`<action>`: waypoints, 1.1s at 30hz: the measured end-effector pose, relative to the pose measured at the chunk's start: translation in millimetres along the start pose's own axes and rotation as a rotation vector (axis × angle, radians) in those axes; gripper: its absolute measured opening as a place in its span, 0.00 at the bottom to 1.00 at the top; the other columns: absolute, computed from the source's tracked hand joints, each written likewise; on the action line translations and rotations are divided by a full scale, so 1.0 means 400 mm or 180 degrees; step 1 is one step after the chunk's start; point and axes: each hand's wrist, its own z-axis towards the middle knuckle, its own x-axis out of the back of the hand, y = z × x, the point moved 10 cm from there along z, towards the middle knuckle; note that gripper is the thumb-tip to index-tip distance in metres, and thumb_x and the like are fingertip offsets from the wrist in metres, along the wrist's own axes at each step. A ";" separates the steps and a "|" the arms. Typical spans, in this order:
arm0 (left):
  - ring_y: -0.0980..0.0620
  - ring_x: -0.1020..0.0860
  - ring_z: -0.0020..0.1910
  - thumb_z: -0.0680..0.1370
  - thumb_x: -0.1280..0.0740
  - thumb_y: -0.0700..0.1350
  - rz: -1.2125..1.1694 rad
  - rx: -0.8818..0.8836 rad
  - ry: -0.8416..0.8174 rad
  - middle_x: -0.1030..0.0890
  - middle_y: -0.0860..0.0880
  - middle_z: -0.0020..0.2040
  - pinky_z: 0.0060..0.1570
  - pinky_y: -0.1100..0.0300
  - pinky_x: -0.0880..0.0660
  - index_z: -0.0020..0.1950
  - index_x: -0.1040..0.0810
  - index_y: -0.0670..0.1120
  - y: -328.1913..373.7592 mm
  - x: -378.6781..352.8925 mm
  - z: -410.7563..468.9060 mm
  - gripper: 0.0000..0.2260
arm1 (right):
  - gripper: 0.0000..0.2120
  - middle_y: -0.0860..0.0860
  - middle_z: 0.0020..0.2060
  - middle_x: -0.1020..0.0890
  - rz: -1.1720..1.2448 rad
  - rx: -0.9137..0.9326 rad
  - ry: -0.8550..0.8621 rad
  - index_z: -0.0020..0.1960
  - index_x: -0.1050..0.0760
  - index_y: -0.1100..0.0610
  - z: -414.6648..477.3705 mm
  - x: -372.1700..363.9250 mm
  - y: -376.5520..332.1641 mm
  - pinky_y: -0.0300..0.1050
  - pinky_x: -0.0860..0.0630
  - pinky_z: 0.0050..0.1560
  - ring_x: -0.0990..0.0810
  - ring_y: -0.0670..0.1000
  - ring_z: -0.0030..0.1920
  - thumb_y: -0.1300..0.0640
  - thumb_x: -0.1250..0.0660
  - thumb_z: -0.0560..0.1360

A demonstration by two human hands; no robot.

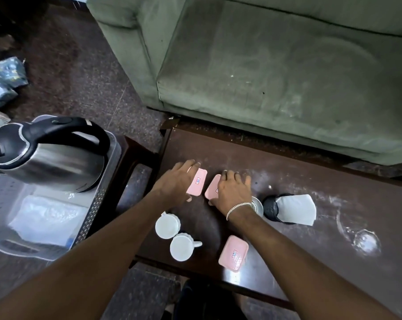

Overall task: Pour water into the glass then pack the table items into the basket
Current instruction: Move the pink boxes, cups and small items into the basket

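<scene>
On the dark wooden table [299, 172], my left hand [177, 181] grips the left side of a pink rectangular dish [198, 182], thumb under its near edge. My right hand [233, 190] lies over a second pink dish [212, 188], fingers curled on it. A third pink dish [233, 252] sits near the front edge. Two white cups [167, 226] [182, 247] stand side by side. A clear glass [366, 241] stands at the right. The steel kettle [47, 153] rests in the clear plastic basket [98, 204] at the left.
A black napkin holder [272, 207] with a white napkin [295, 209] stands right of my wrist, a small metal bowl [258, 204] beside it. A clear plastic bag [45, 218] lies in the basket. A green sofa [276, 65] stands behind the table.
</scene>
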 end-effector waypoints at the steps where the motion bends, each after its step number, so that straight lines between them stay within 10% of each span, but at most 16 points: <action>1: 0.43 0.37 0.77 0.69 0.19 0.52 0.0000 0.0037 -0.0043 0.41 0.45 0.81 0.69 0.45 0.27 0.83 0.48 0.42 -0.002 -0.009 0.008 0.53 | 0.50 0.56 0.62 0.25 -0.0032 -0.0011 -0.0021 0.72 0.33 0.62 0.005 -0.006 -0.002 0.61 0.45 0.65 0.27 0.60 0.64 0.31 0.27 0.62; 19: 0.40 0.26 0.71 0.73 0.27 0.39 -0.0421 -0.0224 0.0681 0.29 0.38 0.74 0.68 0.50 0.27 0.78 0.35 0.35 -0.032 0.090 -0.105 0.35 | 0.43 0.55 0.58 0.22 0.0397 -0.0018 0.0279 0.72 0.30 0.63 -0.036 0.094 -0.075 0.61 0.35 0.65 0.23 0.57 0.60 0.45 0.27 0.62; 33: 0.45 0.19 0.62 0.63 0.17 0.47 -0.0330 0.0597 0.0597 0.30 0.49 0.76 0.57 0.59 0.24 0.78 0.35 0.48 -0.422 0.235 -0.699 0.47 | 0.47 0.50 0.63 0.24 0.1273 0.0961 0.0537 0.75 0.34 0.56 -0.207 0.332 -0.577 0.53 0.38 0.65 0.26 0.53 0.63 0.33 0.32 0.62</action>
